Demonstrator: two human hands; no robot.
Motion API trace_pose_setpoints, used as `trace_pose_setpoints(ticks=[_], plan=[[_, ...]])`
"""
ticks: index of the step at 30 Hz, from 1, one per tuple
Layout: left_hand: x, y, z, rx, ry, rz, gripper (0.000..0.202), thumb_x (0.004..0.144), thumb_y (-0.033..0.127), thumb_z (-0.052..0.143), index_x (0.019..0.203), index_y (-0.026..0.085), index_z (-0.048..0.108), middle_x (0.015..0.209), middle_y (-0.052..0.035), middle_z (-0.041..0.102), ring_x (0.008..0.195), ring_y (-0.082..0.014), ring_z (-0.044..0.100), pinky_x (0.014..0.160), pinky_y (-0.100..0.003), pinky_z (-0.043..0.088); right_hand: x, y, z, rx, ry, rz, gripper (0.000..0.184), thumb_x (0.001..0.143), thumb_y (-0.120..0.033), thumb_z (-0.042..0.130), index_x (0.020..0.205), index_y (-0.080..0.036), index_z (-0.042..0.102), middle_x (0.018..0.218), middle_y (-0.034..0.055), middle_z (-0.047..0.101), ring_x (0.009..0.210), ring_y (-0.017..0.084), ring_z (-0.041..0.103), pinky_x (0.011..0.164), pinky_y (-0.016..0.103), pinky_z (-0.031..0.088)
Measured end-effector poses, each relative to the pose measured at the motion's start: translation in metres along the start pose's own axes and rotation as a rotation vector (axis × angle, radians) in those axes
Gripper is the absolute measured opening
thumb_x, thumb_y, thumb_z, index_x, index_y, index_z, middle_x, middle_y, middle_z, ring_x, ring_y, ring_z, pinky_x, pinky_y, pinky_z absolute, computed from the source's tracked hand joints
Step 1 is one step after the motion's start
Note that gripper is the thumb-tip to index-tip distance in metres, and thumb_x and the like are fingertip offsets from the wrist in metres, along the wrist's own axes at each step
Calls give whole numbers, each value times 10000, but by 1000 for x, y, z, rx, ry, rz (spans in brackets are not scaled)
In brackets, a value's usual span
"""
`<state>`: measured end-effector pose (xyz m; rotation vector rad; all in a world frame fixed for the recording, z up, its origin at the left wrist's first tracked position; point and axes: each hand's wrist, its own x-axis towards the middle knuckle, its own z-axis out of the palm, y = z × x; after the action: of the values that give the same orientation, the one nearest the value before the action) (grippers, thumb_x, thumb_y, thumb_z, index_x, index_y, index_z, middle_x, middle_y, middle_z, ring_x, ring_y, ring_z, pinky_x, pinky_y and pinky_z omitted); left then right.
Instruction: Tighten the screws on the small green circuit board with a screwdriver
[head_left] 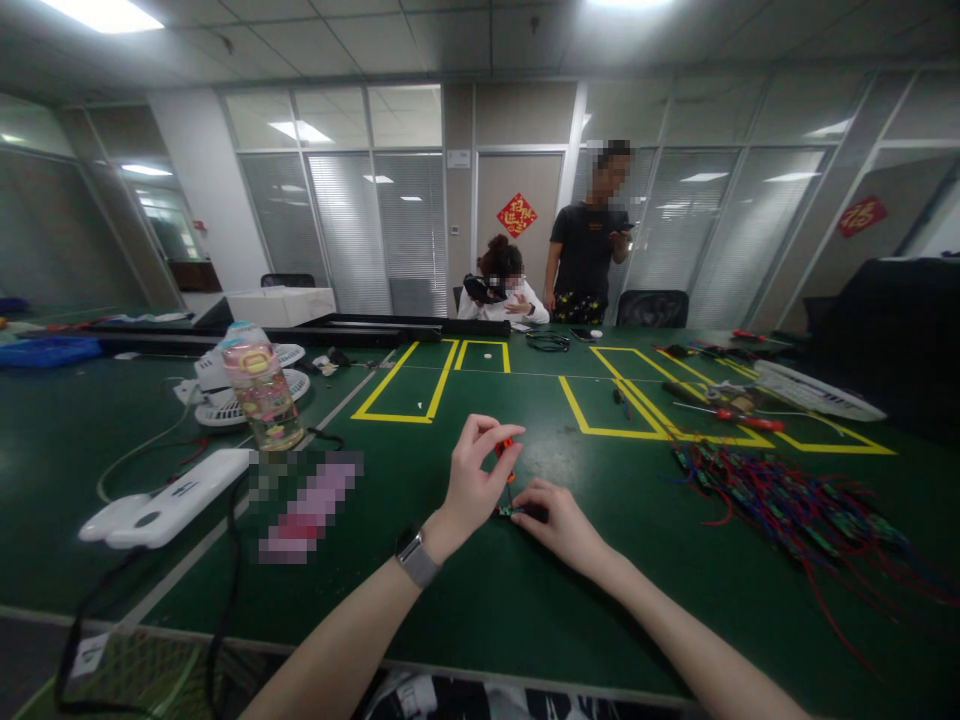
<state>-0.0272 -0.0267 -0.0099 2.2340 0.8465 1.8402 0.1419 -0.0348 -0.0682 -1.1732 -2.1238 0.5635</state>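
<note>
My left hand point(474, 478), with a watch on its wrist, is raised a little above the green table point(480, 590). Its thumb and fingers pinch a small red-handled tool point(504, 447) that stands upright. The tool's tip points down at a tiny green circuit board point(507, 511) lying on the table. My right hand point(559, 520) rests on the table just right of the board, fingers curled and pressing on its edge.
A pile of red-wired green boards point(787, 495) lies at the right. A drink bottle point(262, 392), a small fan point(225, 395) and a white power strip point(169, 500) stand at the left. Red screwdrivers point(739, 415) lie beyond yellow floor-tape boxes. Two people are at the far side.
</note>
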Motion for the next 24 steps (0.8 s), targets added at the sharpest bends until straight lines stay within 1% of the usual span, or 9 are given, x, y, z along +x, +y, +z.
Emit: trace_pose_setpoints(ticks=[2,4,7,12,14,17,19,21,24], plan=[[0,2,0,-34,-37,-15,260,968,188,454,1155,229,630,1073,-63,552,971,-168,574,834,-300,495,0,1,1,10,3,-5,104,819,-152,663,879,-180,743,868,45,646,773,181,608,722,283,480],[0,2,0,-71,-66,-31,316,986,166,396,1229,237,586,1140,-70,571,1013,-169,583,866,-311,495,-1,2,1,20,4,-7,102,824,-158,660,881,-182,742,874,45,644,775,179,609,719,280,481],[0,1,1,-61,-62,-28,301,976,169,442,1237,238,575,1050,-49,603,948,-158,597,828,-295,499,-1,1,1,20,5,-7,97,822,-160,666,876,-184,742,872,44,643,787,181,610,725,279,479],[-2,-3,1,30,7,-15,181,900,240,614,1076,221,650,884,-14,537,810,-145,559,736,-272,490,-1,-1,-1,10,-4,2,99,818,-153,669,878,-186,741,872,42,643,773,175,604,724,279,481],[-2,-2,1,23,-5,-28,180,921,259,580,1082,220,650,918,-26,542,839,-153,565,752,-283,495,0,-2,-1,10,-4,-2,101,820,-150,666,878,-187,740,872,42,645,773,174,605,728,280,483],[-3,1,0,-42,-58,-59,290,993,227,404,1211,227,595,1076,-65,579,960,-170,592,836,-320,505,-1,-1,-1,15,-1,-16,100,829,-158,659,884,-185,738,878,44,647,782,177,610,728,280,485],[-3,1,1,-94,-82,-80,346,1007,205,345,1295,225,534,1137,-78,594,995,-172,606,856,-330,514,-1,-1,-1,13,-2,-18,101,832,-166,657,890,-186,737,882,45,646,783,179,610,726,282,487],[-3,1,2,-92,-68,-86,340,999,215,388,1315,218,513,1091,-72,617,956,-168,618,824,-319,524,-1,-1,-1,6,-5,-14,102,833,-170,656,891,-188,738,883,45,645,782,180,609,724,282,488],[-2,-1,2,1,-26,-62,259,956,235,509,1201,211,589,964,-41,615,872,-158,602,780,-295,511,-1,-1,-1,-6,-4,-8,97,829,-166,661,884,-185,740,877,46,646,772,180,606,716,281,485]])
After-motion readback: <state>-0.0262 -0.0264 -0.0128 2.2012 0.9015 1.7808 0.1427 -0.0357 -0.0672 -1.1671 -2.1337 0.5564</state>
